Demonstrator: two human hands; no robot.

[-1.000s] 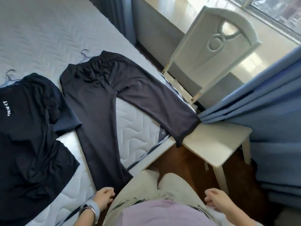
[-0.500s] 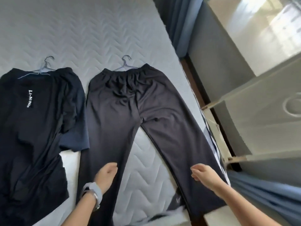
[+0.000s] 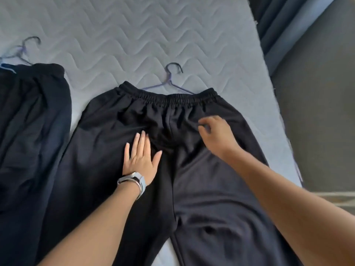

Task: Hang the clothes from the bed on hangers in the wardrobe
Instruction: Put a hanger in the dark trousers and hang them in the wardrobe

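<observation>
Grey quilted mattress (image 3: 134, 31) fills the upper frame. Black trousers (image 3: 201, 189) lie flat at centre, waistband toward the top, a wire hanger (image 3: 169, 81) poking out above it. Left hand (image 3: 140, 160) pressed flat on the fabric, fingers extended, slightly apart. Right hand (image 3: 217, 135) over the right hip area, fingers curled; grip on cloth unclear. Second dark garment (image 3: 32, 121) at left edge.

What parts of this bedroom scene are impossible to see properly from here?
All in the head view:
- Trousers: leg ends cut off by the bottom edge.
- Hanger: lower bar hidden under the waistband.
- Second dark garment: cut off by the left edge.
- Right hand: fingertips motion-blurred, grip unclear.
- Wardrobe: out of view.
</observation>
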